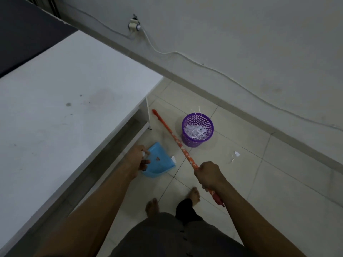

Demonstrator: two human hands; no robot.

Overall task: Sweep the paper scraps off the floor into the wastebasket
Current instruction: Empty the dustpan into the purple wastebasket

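Note:
My left hand (138, 158) grips the handle end of a blue dustpan (158, 161), held above the tiled floor beside the table. A small white scrap (173, 158) shows at the pan's right edge. My right hand (209, 175) grips an orange broom handle (174, 140) that slants up-left toward the table leg; its red end sticks out behind my wrist. A purple mesh wastebasket (197, 131) stands on the floor just right of the handle, filled with white paper strips. A few paper scraps (236, 154) lie on the tiles to the basket's lower right.
A white table (65, 101) fills the left side, its leg (147, 112) close to the broom's far end. The wall (241, 34) runs diagonally behind, with a socket (134, 25) and a white cable (213, 68) trailing along it. My bare feet (193, 195) stand on the tiles below.

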